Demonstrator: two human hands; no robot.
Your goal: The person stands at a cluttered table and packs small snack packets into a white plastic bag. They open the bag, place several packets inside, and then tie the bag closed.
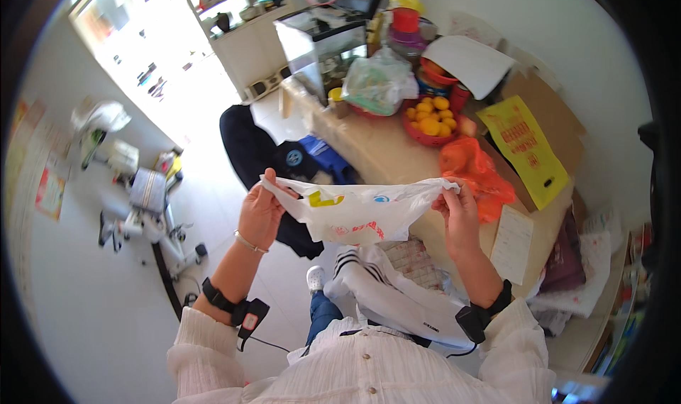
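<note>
A thin white plastic bag (356, 212) with coloured printing is stretched between my two hands at chest height. My left hand (264, 212) pinches its upper left corner between thumb and fingers. At the upper right corner, my right hand (458, 212) grips a gathered part of the plastic. The bag's top edge runs nearly straight and its lower part hangs down. Below the bag, a white garment with black stripes (388, 292) lies in front of me, over a quilted cloth (412, 260).
On the table (367, 143) are a red basket of oranges (430, 118), an orange plastic bag (471, 170), a yellow bag (524, 148) and a paper sheet (512, 244). A glass tank (340, 58) stands behind. Dark clothing (250, 148) hangs beyond my hands; an exercise bike (151, 218) is at left.
</note>
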